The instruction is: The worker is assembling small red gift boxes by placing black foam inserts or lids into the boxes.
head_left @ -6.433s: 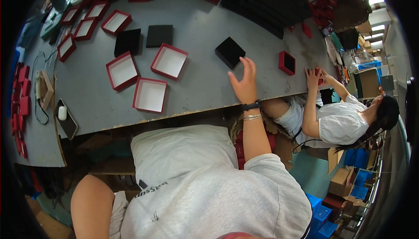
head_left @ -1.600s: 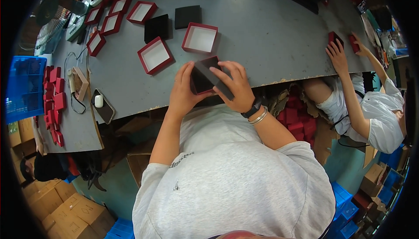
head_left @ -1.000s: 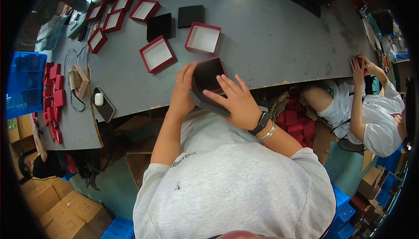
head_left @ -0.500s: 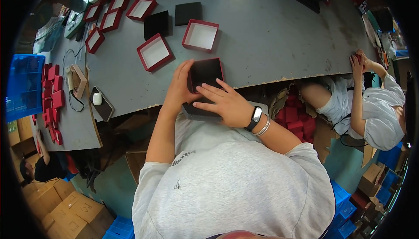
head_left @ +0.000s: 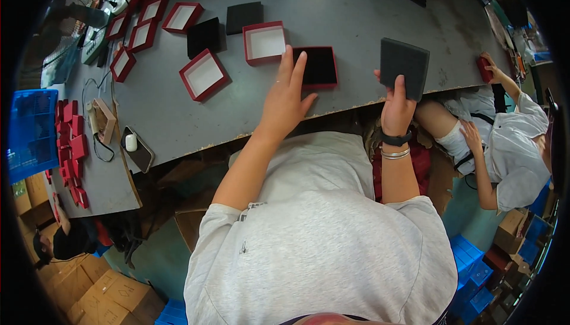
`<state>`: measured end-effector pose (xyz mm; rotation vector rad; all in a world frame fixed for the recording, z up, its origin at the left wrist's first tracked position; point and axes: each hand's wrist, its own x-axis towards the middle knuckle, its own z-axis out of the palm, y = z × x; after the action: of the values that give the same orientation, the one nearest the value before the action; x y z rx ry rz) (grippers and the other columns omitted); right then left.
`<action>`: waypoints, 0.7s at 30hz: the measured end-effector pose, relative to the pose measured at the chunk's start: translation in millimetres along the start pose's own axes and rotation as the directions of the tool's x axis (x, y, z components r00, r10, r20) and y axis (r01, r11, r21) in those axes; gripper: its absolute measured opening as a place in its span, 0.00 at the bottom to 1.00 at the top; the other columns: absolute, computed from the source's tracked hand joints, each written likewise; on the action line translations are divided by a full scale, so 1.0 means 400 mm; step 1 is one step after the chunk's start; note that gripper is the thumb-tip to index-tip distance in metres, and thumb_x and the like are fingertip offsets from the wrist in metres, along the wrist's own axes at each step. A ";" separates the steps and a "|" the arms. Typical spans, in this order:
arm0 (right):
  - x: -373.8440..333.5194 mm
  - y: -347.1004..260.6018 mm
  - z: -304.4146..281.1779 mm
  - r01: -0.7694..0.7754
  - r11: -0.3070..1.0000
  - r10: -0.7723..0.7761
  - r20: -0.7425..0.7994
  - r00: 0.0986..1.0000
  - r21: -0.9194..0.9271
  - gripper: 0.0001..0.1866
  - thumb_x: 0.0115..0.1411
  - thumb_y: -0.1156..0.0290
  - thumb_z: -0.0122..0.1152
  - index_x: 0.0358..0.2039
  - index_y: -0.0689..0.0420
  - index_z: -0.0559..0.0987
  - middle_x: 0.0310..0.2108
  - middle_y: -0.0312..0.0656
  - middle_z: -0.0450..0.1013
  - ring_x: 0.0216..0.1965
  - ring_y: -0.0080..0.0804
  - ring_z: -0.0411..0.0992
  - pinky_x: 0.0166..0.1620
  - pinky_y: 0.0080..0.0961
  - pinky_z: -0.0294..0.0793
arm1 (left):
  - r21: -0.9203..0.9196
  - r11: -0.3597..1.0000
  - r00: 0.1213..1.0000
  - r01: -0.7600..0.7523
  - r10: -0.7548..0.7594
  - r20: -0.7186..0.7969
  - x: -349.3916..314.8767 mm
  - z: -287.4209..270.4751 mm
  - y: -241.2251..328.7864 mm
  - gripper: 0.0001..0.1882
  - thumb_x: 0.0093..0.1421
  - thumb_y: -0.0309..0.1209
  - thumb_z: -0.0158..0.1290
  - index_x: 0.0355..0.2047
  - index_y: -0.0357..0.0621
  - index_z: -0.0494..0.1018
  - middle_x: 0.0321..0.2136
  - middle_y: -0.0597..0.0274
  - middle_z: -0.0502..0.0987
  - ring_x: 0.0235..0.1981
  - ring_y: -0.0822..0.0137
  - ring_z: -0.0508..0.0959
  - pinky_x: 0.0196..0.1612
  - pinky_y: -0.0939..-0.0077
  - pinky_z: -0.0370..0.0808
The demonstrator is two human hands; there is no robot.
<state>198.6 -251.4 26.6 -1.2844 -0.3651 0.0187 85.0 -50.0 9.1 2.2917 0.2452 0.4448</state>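
My right hand grips a square black foam pad by its lower edge, tilted up over the table's front edge. My left hand has its fingers spread at the left side of a red-edged box with a black lining; whether it presses on the box I cannot tell. Just behind that hand lies a red box part with a white inside, and a similar white-lined box part is to its left. Two more black pads, one nearer and one farther back, rest on the table.
Several red box parts spread over the grey table's far left. A phone with a white earbud case lies at the left, near small red boxes and a blue crate. At right, a co-worker's hand holds a red box.
The black-lined box has gone from my lap edge onto the table, to the right. My right hand has swung right and lifted a black pad. My left hand has moved right and forward.
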 end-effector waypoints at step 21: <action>0.102 0.218 0.204 -0.299 0.951 0.305 0.091 0.948 -0.077 0.33 0.71 0.45 0.49 0.53 0.68 0.74 0.43 0.39 0.75 0.44 0.26 0.70 0.50 0.24 0.70 | 0.131 0.985 0.965 0.112 -0.076 -0.251 -0.119 -0.082 -0.106 0.09 0.54 0.26 0.64 0.35 0.42 0.78 0.57 0.55 0.72 0.58 0.49 0.70 0.56 0.60 0.72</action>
<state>230.8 -141.1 -25.6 -1.3950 -0.2540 0.3368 26.7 -14.2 -12.4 2.3514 0.5231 0.6825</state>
